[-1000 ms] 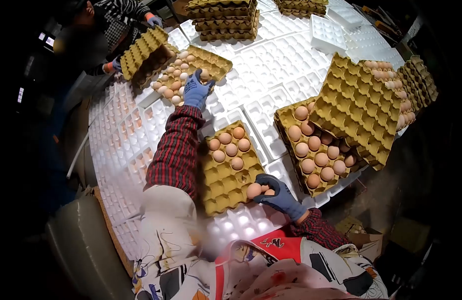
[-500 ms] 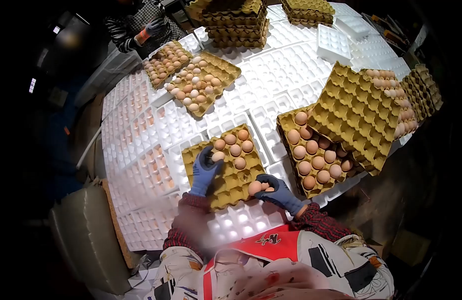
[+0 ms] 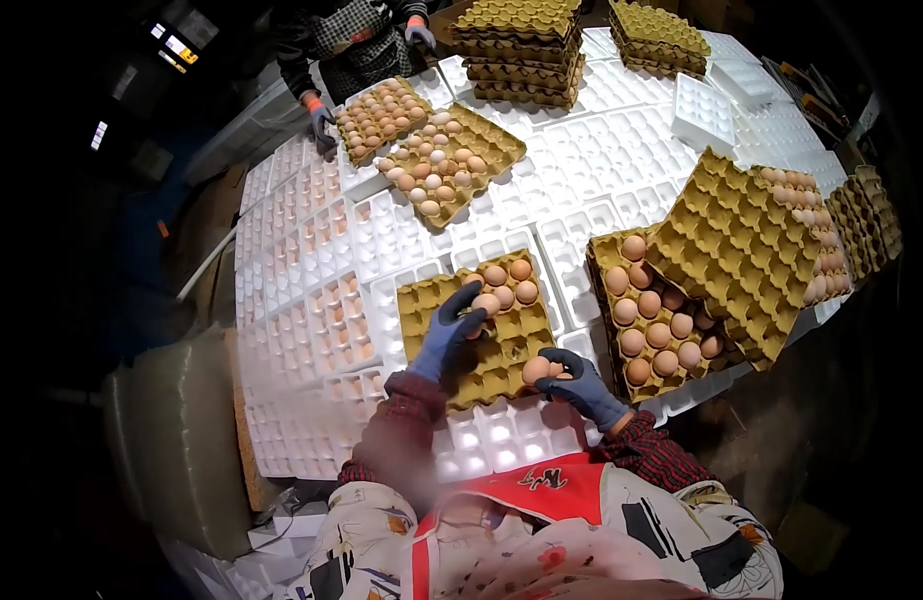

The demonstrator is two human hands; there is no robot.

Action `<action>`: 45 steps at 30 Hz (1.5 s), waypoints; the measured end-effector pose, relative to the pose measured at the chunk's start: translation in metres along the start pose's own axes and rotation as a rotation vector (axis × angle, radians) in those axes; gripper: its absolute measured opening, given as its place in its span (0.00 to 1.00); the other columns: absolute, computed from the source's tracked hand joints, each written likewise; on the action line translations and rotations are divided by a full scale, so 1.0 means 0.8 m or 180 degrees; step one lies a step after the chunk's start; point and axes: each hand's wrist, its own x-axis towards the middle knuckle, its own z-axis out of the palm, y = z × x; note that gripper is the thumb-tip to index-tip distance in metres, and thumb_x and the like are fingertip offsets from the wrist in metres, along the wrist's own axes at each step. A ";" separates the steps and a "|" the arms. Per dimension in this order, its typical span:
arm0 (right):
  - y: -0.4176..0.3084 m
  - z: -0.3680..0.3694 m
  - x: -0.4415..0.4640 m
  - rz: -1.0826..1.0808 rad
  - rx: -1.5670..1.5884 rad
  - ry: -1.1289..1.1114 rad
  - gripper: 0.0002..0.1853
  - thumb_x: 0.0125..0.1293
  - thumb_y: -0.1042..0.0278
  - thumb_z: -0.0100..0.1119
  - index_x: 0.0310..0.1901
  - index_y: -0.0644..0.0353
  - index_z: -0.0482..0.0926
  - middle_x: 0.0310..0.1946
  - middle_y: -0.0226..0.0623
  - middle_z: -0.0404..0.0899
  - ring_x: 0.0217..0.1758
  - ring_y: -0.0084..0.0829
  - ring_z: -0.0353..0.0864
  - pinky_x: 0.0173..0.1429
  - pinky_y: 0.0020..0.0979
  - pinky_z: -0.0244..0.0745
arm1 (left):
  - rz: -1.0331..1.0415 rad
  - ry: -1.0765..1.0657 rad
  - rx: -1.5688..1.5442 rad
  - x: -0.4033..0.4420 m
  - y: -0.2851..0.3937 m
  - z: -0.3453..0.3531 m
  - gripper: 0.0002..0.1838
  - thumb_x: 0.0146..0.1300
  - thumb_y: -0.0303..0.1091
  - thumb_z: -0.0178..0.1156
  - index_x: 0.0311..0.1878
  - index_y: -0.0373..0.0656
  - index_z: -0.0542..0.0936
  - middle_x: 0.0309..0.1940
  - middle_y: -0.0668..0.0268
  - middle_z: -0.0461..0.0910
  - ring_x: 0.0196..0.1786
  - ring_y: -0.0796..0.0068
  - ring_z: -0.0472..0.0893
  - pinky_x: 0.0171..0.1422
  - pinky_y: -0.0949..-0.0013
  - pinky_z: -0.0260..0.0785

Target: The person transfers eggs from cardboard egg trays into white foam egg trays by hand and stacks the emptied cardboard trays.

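Note:
A yellow-brown pulp egg tray point(image 3: 421, 305) lies in front of me, with several brown eggs in its far right cells. Over its middle, my left hand point(image 3: 449, 335), in a blue-grey glove, is closed round an egg point(image 3: 486, 304). Another egg shows partly beneath those fingers; whether it is gripped too, I cannot tell. My right hand point(image 3: 584, 388), gloved alike, cups several eggs point(image 3: 537, 370) by the tray's near right corner. Beside it stands a fuller egg tray point(image 3: 631, 375), partly covered by a tilted tray without eggs point(image 3: 736, 245).
White foam trays point(image 3: 591, 140) cover the table, those at left holding eggs. Two pulp trays with eggs point(image 3: 471, 195) lie farther off, near a co-worker's gloved hand point(image 3: 322, 128). Stacked pulp trays point(image 3: 521, 55) stand at the back, and a foam block point(image 3: 703, 112) at the back right.
The view has shifted, so the table appears farther right. My left hand has moved right across the tray, where one egg has left its cell. The co-worker's hand has come down beside the far tray.

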 end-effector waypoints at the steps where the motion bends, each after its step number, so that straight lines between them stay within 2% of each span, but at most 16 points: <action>1: -0.005 0.003 -0.003 -0.0033 -0.0046 0.0047 0.28 0.56 0.71 0.76 0.59 0.57 0.76 0.41 0.28 0.81 0.36 0.18 0.80 0.37 0.23 0.78 | 0.0095 -0.0042 -0.0644 0.008 0.007 -0.024 0.36 0.63 0.35 0.64 0.74 0.41 0.64 0.58 0.64 0.76 0.56 0.71 0.78 0.55 0.70 0.73; 4: -0.013 0.008 -0.006 0.0002 0.0024 0.0098 0.27 0.57 0.73 0.73 0.60 0.60 0.76 0.39 0.31 0.83 0.35 0.20 0.81 0.35 0.23 0.77 | -0.0231 -0.0285 -0.0181 0.047 0.029 -0.063 0.33 0.63 0.42 0.66 0.69 0.42 0.70 0.61 0.63 0.73 0.56 0.71 0.79 0.51 0.68 0.74; 7: -0.004 0.010 -0.001 -0.0074 -0.0263 0.0292 0.27 0.57 0.77 0.70 0.60 0.61 0.76 0.40 0.32 0.83 0.34 0.22 0.81 0.35 0.24 0.77 | 0.1537 0.0044 0.4190 0.100 0.019 -0.059 0.30 0.53 0.52 0.73 0.57 0.48 0.81 0.60 0.59 0.74 0.55 0.62 0.80 0.53 0.58 0.76; 8: -0.003 0.012 -0.002 -0.0079 -0.0279 0.0349 0.27 0.57 0.78 0.68 0.60 0.61 0.76 0.40 0.33 0.83 0.33 0.23 0.82 0.34 0.24 0.77 | 0.0714 0.0201 0.5387 0.103 0.030 -0.032 0.27 0.49 0.53 0.74 0.52 0.50 0.85 0.61 0.57 0.74 0.55 0.57 0.79 0.54 0.51 0.75; 10: -0.001 0.015 -0.002 -0.0177 -0.0346 0.0470 0.27 0.57 0.80 0.66 0.61 0.62 0.75 0.42 0.35 0.83 0.35 0.26 0.83 0.35 0.26 0.79 | 0.0577 0.0718 0.7094 0.197 -0.092 -0.047 0.30 0.52 0.54 0.70 0.57 0.54 0.82 0.65 0.60 0.69 0.57 0.56 0.77 0.50 0.46 0.74; 14: -0.004 0.024 -0.003 -0.0236 -0.0414 0.0538 0.24 0.58 0.79 0.62 0.59 0.62 0.76 0.44 0.36 0.82 0.37 0.33 0.85 0.37 0.31 0.82 | 0.0820 -0.0256 0.5507 0.122 0.010 -0.062 0.26 0.54 0.53 0.69 0.53 0.50 0.82 0.66 0.58 0.66 0.56 0.55 0.78 0.57 0.49 0.71; 18: 0.017 -0.007 -0.003 -0.0408 0.0160 0.0471 0.21 0.65 0.76 0.58 0.61 0.59 0.75 0.40 0.32 0.80 0.31 0.25 0.77 0.31 0.26 0.75 | 0.1361 0.0778 0.3245 0.080 0.020 -0.233 0.29 0.49 0.57 0.73 0.54 0.58 0.82 0.63 0.54 0.70 0.57 0.48 0.78 0.62 0.54 0.72; 24: 0.023 0.104 0.035 -0.0482 0.0306 0.0308 0.22 0.75 0.63 0.53 0.67 0.56 0.69 0.51 0.28 0.78 0.41 0.21 0.76 0.39 0.22 0.71 | 0.0114 0.3107 0.3937 0.011 0.051 -0.626 0.30 0.49 0.54 0.74 0.54 0.51 0.81 0.65 0.58 0.67 0.60 0.54 0.76 0.62 0.57 0.73; 30: 0.003 0.286 0.152 0.0574 -0.0392 -0.0545 0.25 0.62 0.72 0.59 0.62 0.64 0.74 0.50 0.36 0.81 0.33 0.21 0.79 0.34 0.24 0.73 | -0.0349 0.2639 0.4388 0.014 0.068 -0.730 0.29 0.53 0.54 0.72 0.57 0.54 0.81 0.66 0.60 0.67 0.60 0.56 0.77 0.61 0.57 0.73; 32: -0.020 0.370 0.189 0.0732 -0.0548 -0.0552 0.25 0.61 0.75 0.65 0.61 0.64 0.75 0.38 0.34 0.82 0.28 0.21 0.78 0.35 0.24 0.75 | 0.0495 0.2528 0.4354 0.009 0.065 -0.748 0.27 0.56 0.52 0.71 0.57 0.52 0.81 0.67 0.58 0.66 0.59 0.55 0.78 0.61 0.56 0.73; 34: -0.020 0.422 0.249 0.0431 -0.1243 -0.0900 0.26 0.60 0.70 0.69 0.60 0.64 0.75 0.43 0.34 0.81 0.40 0.25 0.82 0.45 0.28 0.79 | 0.0816 0.2796 0.4559 0.010 0.038 -0.796 0.23 0.59 0.49 0.68 0.55 0.49 0.82 0.61 0.55 0.75 0.54 0.53 0.80 0.60 0.56 0.73; 36: 0.007 0.461 0.342 -0.1113 -0.2308 -0.1434 0.28 0.58 0.65 0.72 0.59 0.62 0.76 0.55 0.37 0.76 0.51 0.32 0.81 0.53 0.32 0.79 | 0.0387 0.2204 0.4256 0.008 0.032 -0.824 0.22 0.60 0.49 0.66 0.54 0.48 0.82 0.53 0.55 0.81 0.52 0.51 0.82 0.59 0.55 0.74; 38: -0.002 0.525 0.416 -0.1803 -0.3377 -0.1558 0.26 0.55 0.63 0.74 0.56 0.56 0.77 0.63 0.41 0.70 0.59 0.41 0.78 0.60 0.38 0.76 | 0.0635 0.2388 0.4217 0.015 0.044 -0.808 0.17 0.63 0.44 0.66 0.50 0.44 0.83 0.48 0.56 0.84 0.49 0.56 0.83 0.56 0.59 0.75; 41: 0.002 0.611 0.511 -0.2387 -0.4415 -0.1549 0.24 0.53 0.62 0.72 0.52 0.50 0.78 0.65 0.47 0.68 0.59 0.49 0.78 0.59 0.44 0.77 | 0.1846 0.3009 0.2310 0.068 0.042 -0.816 0.12 0.64 0.32 0.67 0.47 0.36 0.83 0.43 0.59 0.85 0.46 0.67 0.84 0.53 0.67 0.75; 42: 0.008 0.631 0.540 -0.2454 -0.4732 -0.1540 0.23 0.53 0.62 0.71 0.52 0.49 0.78 0.66 0.47 0.67 0.59 0.50 0.78 0.59 0.45 0.77 | 0.2000 0.3077 0.2273 0.068 0.060 -0.786 0.16 0.64 0.42 0.66 0.47 0.41 0.84 0.46 0.56 0.84 0.48 0.54 0.83 0.55 0.60 0.74; 45: 0.016 0.668 0.599 -0.2630 -0.5860 -0.1886 0.25 0.54 0.65 0.67 0.57 0.45 0.77 0.65 0.46 0.66 0.56 0.51 0.80 0.56 0.45 0.79 | 0.2205 0.2941 0.3510 0.096 0.053 -0.770 0.17 0.66 0.42 0.63 0.53 0.43 0.82 0.51 0.57 0.83 0.55 0.53 0.79 0.62 0.54 0.69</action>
